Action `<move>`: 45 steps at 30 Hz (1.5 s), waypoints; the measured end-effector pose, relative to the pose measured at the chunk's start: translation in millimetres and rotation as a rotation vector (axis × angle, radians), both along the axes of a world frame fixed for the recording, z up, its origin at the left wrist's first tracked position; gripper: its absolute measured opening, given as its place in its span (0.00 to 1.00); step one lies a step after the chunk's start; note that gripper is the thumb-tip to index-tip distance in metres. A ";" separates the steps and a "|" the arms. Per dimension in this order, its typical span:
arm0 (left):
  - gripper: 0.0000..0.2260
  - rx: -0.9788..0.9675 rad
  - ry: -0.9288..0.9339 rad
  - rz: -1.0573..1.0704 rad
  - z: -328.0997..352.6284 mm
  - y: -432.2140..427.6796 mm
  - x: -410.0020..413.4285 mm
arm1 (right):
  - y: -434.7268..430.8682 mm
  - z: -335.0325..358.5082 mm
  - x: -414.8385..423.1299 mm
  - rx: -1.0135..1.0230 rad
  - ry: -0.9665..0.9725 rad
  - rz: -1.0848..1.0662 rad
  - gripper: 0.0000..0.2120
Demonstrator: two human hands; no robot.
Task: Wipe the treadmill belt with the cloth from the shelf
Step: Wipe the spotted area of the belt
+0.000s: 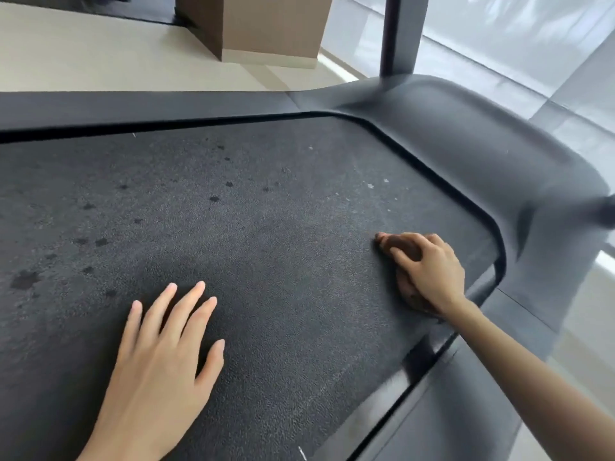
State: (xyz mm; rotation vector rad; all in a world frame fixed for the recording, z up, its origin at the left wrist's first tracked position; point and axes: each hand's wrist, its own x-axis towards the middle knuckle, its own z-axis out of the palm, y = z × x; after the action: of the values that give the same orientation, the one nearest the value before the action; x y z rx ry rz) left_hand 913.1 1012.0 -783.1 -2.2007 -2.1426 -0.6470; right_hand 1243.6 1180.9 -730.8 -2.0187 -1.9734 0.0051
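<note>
The black treadmill belt [266,247] fills most of the view, with dark wet spots on its left half and pale specks toward the right. My right hand [429,271] grips a bunched brown cloth [397,242] and presses it on the belt near the right front corner. The cloth shows past my fingertips and below my palm. My left hand [166,354] lies flat on the belt, fingers straight and spread, holding nothing.
A grey motor cover [482,154] curves around the belt's right end, with a dark upright post [401,34] rising from it. Side rails run along the far edge [133,108] and the near right edge [442,394]. A brown box [259,24] stands on the pale floor beyond.
</note>
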 end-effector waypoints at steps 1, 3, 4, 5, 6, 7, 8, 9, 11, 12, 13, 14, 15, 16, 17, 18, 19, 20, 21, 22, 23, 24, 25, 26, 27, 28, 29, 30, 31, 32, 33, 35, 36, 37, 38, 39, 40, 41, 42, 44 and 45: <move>0.28 -0.023 0.000 -0.019 3.3 7.2 6.3 | -1.1 -1.2 2.4 0.016 -0.021 -0.023 0.15; 0.26 -0.052 0.017 -0.078 10.0 27.6 25.4 | -8.0 -5.8 -5.3 0.045 -0.101 -0.024 0.16; 0.26 -0.054 0.030 -0.123 14.2 39.5 37.1 | -13.2 -8.2 -11.0 0.061 -0.128 0.006 0.16; 0.26 -0.045 0.052 -0.172 17.6 52.2 49.4 | -18.8 -10.5 -15.2 0.079 -0.142 0.052 0.16; 0.26 -0.027 0.078 -0.221 20.4 65.9 61.9 | -24.0 -12.4 -16.5 0.105 -0.145 0.106 0.16; 0.26 -0.007 0.105 -0.264 22.8 79.2 73.7 | -29.2 -13.3 -15.2 0.138 -0.139 0.165 0.16; 0.26 0.003 0.126 -0.299 25.8 91.8 84.5 | -34.2 -13.4 -11.3 0.163 -0.129 0.235 0.17; 0.26 0.003 0.134 -0.327 28.3 103.1 94.8 | -38.1 -13.5 -5.2 0.166 -0.119 0.309 0.18; 0.27 -0.020 0.125 -0.363 28.8 119.9 112.0 | -42.2 -14.4 11.2 0.143 -0.080 0.406 0.17; 0.29 -0.056 0.101 -0.374 26.5 125.6 118.5 | -38.7 -14.1 20.3 0.137 -0.053 0.406 0.17; 0.30 -0.085 0.070 -0.376 22.8 129.6 123.4 | -30.8 -13.0 30.0 0.127 -0.033 0.379 0.18; 0.31 -0.103 0.061 -0.371 18.4 131.6 126.5 | -18.4 -12.1 41.3 0.112 -0.030 0.330 0.18; 0.30 -0.088 0.082 -0.359 12.7 131.7 128.2 | -2.0 -11.3 55.0 0.089 -0.039 0.264 0.18; 0.29 -0.091 0.121 -0.356 9.0 130.4 129.1 | 16.9 -10.7 71.6 0.066 -0.048 0.186 0.17; 0.27 -0.089 0.148 -0.353 7.4 129.3 129.4 | 35.2 -8.3 88.3 0.043 -0.052 0.103 0.17; 0.26 -0.100 0.151 -0.351 6.9 128.9 129.4 | 51.3 -4.8 103.7 0.020 -0.044 0.015 0.17; 0.26 -0.100 0.153 -0.349 6.2 128.8 129.1 | 64.7 -2.5 115.2 0.017 -0.035 -0.065 0.17; 0.26 -0.097 0.151 -0.346 7.0 128.8 129.4 | 74.1 -1.6 121.4 0.025 -0.039 -0.132 0.17; 0.26 -0.099 0.146 -0.345 6.8 128.6 129.6 | 78.7 -2.8 121.4 0.041 -0.062 -0.180 0.17; 0.26 -0.098 0.144 -0.345 6.9 128.6 130.0 | 78.0 -4.9 116.2 0.055 -0.101 -0.205 0.18; 0.26 -0.083 0.144 -0.348 6.2 128.8 129.9 | 72.3 -6.9 107.3 0.069 -0.136 -0.191 0.18; 0.26 -0.074 0.145 -0.350 5.5 128.7 130.0 | 63.0 -8.0 97.0 0.079 -0.154 -0.144 0.18; 0.26 -0.069 0.144 -0.351 4.6 128.5 130.1 | 51.0 -8.3 86.3 0.091 -0.159 -0.076 0.18; 0.26 -0.069 0.142 -0.353 4.1 128.8 130.2 | 37.4 -9.1 76.4 0.104 -0.161 0.004 0.17; 0.26 -0.065 0.141 -0.357 4.0 129.3 130.0 | 23.1 -10.9 66.7 0.147 -0.168 0.092 0.16; 0.26 -0.063 0.142 -0.360 4.3 129.5 129.8 | 9.3 -12.5 57.4 0.206 -0.173 0.171 0.15; 0.26 -0.062 0.147 -0.362 5.1 129.5 129.8 | -2.5 -14.6 50.3 0.243 -0.167 0.246 0.16; 0.27 -0.061 0.151 -0.365 5.7 129.6 129.7 | -10.6 -16.6 46.4 0.252 -0.156 0.315 0.16; 0.27 -0.058 0.154 -0.370 5.7 129.6 129.4 | -13.9 -18.1 46.1 0.239 -0.137 0.366 0.16; 0.27 -0.059 0.160 -0.374 5.7 129.5 129.0 | -12.5 -18.1 49.0 0.219 -0.106 0.390 0.17; 0.27 -0.060 0.171 -0.376 5.5 129.4 128.6 | -6.8 -17.1 54.6 0.201 -0.073 0.384 0.17; 0.27 -0.060 0.195 -0.379 4.5 130.1 127.9 | 16.3 -15.2 69.3 0.183 -0.052 0.315 0.16; 0.27 -0.062 0.206 -0.382 4.0 130.6 127.8 | 32.7 -13.4 77.3 0.159 -0.046 0.250 0.16; 0.28 -0.067 0.215 -0.385 3.9 130.8 127.9 | 50.1 -11.1 85.2 0.127 -0.034 0.171 0.15; 0.29 -0.072 0.221 -0.388 3.8 130.8 127.8 | 66.9 -8.8 91.3 0.094 -0.026 0.087 0.15; 0.29 -0.071 0.221 -0.390 4.0 130.8 127.7 | 80.1 -6.9 94.0 0.076 -0.030 0.011 0.15; 0.29 -0.064 0.218 -0.392 4.4 130.9 127.7 | 88.5 -5.3 92.9 0.070 -0.053 -0.039 0.16; 0.28 -0.058 0.214 -0.392 4.7 130.6 127.6 | 92.1 -5.1 88.1 0.079 -0.092 -0.054 0.16; 0.27 -0.055 0.209 -0.391 5.2 130.0 127.8 | 90.2 -6.1 80.8 0.103 -0.132 -0.025 0.15; 0.26 -0.052 0.199 -0.386 5.4 129.9 128.3 | 72.6 -13.2 60.2 0.208 -0.174 0.172 0.14; 0.26 -0.048 0.197 -0.386 4.8 130.7 128.2 | 60.0 -16.2 49.5 0.256 -0.170 0.287 0.14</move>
State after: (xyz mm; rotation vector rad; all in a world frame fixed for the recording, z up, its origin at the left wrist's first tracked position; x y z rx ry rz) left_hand 1041.3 1142.8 -778.3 -2.6040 -1.6743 -0.3641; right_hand 1293.1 1240.9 -747.0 -1.6116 -2.2222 -0.3462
